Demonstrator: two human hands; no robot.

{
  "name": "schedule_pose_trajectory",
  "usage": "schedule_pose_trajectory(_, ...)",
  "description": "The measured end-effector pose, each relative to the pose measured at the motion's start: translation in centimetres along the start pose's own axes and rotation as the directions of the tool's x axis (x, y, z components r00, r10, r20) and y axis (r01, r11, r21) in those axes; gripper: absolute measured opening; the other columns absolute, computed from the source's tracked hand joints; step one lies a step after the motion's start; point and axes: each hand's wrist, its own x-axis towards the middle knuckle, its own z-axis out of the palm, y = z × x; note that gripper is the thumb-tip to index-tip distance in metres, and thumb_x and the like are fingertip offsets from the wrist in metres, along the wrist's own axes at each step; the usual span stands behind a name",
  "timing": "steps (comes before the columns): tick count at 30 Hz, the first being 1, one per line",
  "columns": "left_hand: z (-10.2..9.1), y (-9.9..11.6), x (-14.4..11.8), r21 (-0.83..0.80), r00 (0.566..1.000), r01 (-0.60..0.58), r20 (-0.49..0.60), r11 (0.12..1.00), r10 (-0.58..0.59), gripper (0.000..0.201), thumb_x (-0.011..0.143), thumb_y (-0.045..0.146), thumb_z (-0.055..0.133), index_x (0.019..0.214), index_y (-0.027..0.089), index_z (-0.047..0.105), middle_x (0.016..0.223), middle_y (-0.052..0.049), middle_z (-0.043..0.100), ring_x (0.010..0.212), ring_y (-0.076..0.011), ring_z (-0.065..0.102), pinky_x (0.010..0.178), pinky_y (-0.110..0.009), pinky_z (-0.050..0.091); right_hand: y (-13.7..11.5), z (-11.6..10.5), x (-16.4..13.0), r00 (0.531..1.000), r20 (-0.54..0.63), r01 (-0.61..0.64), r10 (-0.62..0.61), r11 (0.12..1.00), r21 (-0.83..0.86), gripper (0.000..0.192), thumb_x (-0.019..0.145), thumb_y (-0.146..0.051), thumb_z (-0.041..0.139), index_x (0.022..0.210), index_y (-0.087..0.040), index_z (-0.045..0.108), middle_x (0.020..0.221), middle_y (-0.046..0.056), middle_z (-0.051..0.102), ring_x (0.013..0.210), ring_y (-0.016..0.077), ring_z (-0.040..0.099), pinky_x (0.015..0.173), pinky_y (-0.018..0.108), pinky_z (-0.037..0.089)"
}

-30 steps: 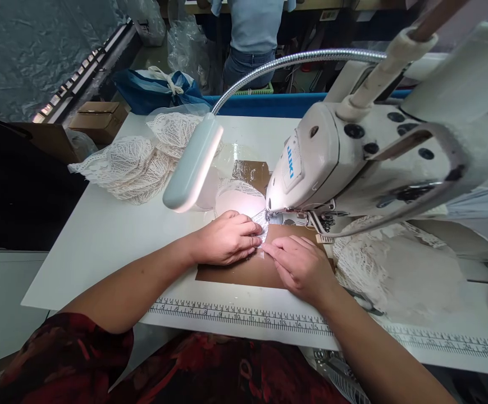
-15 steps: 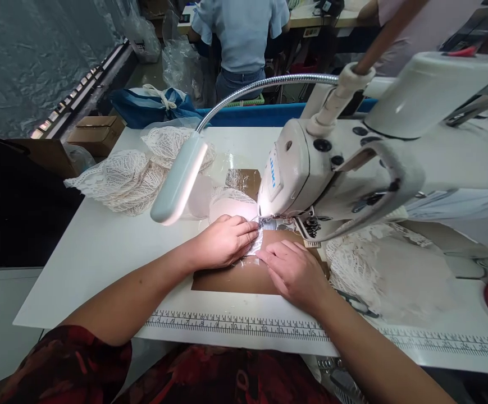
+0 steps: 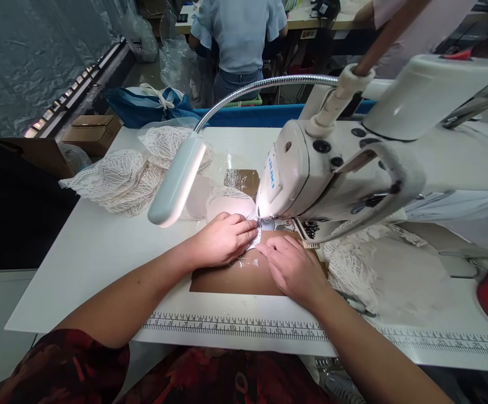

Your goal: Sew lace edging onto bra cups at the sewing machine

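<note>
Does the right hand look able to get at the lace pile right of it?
Likely yes: the right hand lies close beside the lace pile, and the side facing it looks unblocked, though the sewing machine overhangs the pile's far edge.

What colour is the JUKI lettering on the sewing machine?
The JUKI lettering is blue, best seen in the head view.

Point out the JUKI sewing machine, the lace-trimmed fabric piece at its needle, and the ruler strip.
JUKI sewing machine (image 3: 349, 147): head view, on the white casing.
Lace-trimmed fabric piece (image 3: 229, 206): head view, on its smooth pale panel.
Ruler strip (image 3: 235, 327): head view, on its numbered markings.
</note>
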Motion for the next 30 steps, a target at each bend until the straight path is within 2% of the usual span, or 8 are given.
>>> schedule_pose_trajectory(6, 0.08, -0.49, -0.08, -0.024, 1.0, -0.021, -0.014, 0.999, 0.021, 0.036, 0.099, 0.026, 0.037, 0.127, 0.014, 0.057, 0.132, -0.012, 0.058, 0.108, -0.0241, 0.052, 0.087, -0.039, 0.04, 0.06, 0.12, 0.39, 0.998, 0.0, -0.07, 0.07, 0.993, -0.098, 0.04, 0.083, -0.008, 0.047, 0.117, -0.021, 0.066, 0.101, 0.006, 0.067, 0.089, 0.0201, 0.054, 0.064, 0.03, 0.034)
schedule_pose_trajectory(13, -0.33, -0.54, 0.27, -0.066, 1.0, 0.029, -0.003, 0.997, -0.029, 0.034, 0.099, 0.024, 0.037, 0.122, 0.017, 0.061, 0.13, -0.011, 0.06, 0.111, -0.0243, 0.052, 0.089, -0.038, 0.039, -0.07, 0.13, 0.94, 0.99, -0.027, -0.142, 0.14, 0.977, -0.158, 0.044, 0.086, -0.008, 0.045, 0.122, -0.023, 0.064, 0.092, 0.008, 0.067, 0.083, 0.0201, 0.055, 0.064, 0.03, 0.035)
schedule_pose_trajectory(23, -0.18, -0.43, 0.62, -0.027, 0.993, 0.115, -0.02, 0.993, -0.116, 0.036, 0.1, 0.029, 0.036, 0.123, 0.015, 0.06, 0.121, -0.012, 0.064, 0.106, -0.025, 0.053, 0.08, -0.036, 0.037, -0.01, 0.15, 0.89, 0.986, -0.031, -0.168, 0.165, 0.981, -0.096, 0.045, 0.085, -0.007, 0.046, 0.12, -0.026, 0.065, 0.095, 0.006, 0.067, 0.082, 0.0183, 0.057, 0.061, 0.028, 0.034)
schedule_pose_trajectory(30, 0.04, -0.69, 0.47, 0.018, 0.993, 0.112, -0.023, 0.994, -0.112, 0.038, 0.099, 0.033, 0.038, 0.127, 0.015, 0.056, 0.121, -0.014, 0.062, 0.112, -0.0284, 0.05, 0.085, -0.04, 0.036, -0.16, -0.09, 1.01, 0.988, -0.054, -0.151, 0.146, 0.983, -0.104, 0.041, 0.086, -0.008, 0.043, 0.117, -0.025, 0.066, 0.093, 0.005, 0.068, 0.079, 0.0179, 0.058, 0.059, 0.028, 0.034)
